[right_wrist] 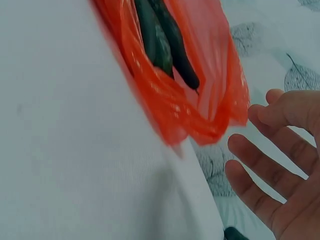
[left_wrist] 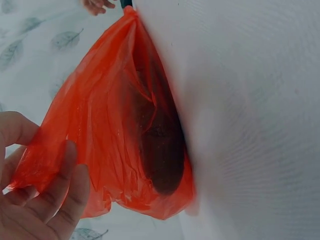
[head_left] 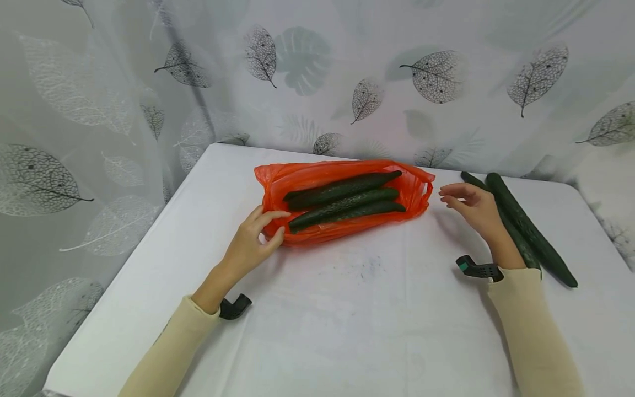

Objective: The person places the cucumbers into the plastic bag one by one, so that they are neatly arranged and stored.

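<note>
A red plastic bag [head_left: 342, 234] lies on its side across the far part of the table, its mouth spread toward the camera. Several dark green cucumbers [head_left: 347, 205] rest inside it, side by side. At the bag's left end, my left hand [head_left: 248, 242] grips the edge of the plastic between thumb and fingers; the left wrist view shows the plastic [left_wrist: 90, 140] bunched there. My right hand [head_left: 473, 209] hovers just off the bag's right end, fingers loosely bent and holding nothing. Two more cucumbers [head_left: 538, 237] lie on the table beyond the right wrist, partly hidden by the forearm.
A white cloth covers the table [head_left: 347, 331]. Behind and to the left hangs a pale curtain [head_left: 347, 66] printed with leaves. Each wrist wears a black camera mount [head_left: 235, 307].
</note>
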`<state>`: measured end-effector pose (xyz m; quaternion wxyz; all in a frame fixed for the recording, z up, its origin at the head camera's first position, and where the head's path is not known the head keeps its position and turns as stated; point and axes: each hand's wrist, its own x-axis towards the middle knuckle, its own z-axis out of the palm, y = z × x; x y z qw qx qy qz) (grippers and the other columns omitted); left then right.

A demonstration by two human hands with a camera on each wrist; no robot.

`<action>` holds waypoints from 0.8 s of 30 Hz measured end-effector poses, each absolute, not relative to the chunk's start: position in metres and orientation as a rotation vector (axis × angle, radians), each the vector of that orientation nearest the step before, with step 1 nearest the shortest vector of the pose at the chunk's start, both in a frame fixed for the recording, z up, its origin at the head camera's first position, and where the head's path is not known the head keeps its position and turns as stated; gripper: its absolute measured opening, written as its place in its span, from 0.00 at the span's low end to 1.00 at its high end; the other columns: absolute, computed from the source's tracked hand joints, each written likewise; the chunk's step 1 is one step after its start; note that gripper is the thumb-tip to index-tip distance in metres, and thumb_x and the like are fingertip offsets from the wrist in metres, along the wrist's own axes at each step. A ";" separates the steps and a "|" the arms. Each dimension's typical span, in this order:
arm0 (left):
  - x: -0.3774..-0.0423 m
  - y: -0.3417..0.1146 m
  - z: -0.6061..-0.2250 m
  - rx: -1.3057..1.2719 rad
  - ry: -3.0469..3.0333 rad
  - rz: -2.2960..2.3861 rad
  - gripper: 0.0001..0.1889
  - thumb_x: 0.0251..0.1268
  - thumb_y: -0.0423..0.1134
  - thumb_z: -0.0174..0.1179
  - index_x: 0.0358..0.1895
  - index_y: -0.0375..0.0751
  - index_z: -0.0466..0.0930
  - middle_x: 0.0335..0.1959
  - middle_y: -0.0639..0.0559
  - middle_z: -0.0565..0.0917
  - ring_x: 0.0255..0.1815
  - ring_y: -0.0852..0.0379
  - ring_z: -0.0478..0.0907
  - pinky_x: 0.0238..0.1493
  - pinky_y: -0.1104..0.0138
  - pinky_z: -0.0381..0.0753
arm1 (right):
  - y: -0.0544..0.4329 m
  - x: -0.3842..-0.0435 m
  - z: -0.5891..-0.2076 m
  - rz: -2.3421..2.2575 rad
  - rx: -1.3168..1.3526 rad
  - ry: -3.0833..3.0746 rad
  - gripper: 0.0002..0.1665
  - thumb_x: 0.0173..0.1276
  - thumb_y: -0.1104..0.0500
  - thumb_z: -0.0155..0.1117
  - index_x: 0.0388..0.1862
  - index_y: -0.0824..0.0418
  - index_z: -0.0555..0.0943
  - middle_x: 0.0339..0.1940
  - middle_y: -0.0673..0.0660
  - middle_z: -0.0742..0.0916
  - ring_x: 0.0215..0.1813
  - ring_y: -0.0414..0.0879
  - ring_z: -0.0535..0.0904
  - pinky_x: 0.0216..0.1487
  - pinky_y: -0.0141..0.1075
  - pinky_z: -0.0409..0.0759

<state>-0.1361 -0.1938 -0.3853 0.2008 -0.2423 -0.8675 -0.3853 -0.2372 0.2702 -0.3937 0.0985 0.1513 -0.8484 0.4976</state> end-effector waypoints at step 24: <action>-0.137 -0.192 -0.387 -0.713 -2.389 -1.064 0.14 0.59 0.28 0.62 0.49 0.39 0.83 0.37 0.47 0.75 0.28 0.55 0.71 0.28 0.61 0.74 | 0.322 -0.235 -0.411 1.017 -0.073 -2.512 0.14 0.64 0.65 0.56 0.44 0.71 0.84 0.36 0.43 0.81 0.46 0.35 0.72 0.56 0.38 0.65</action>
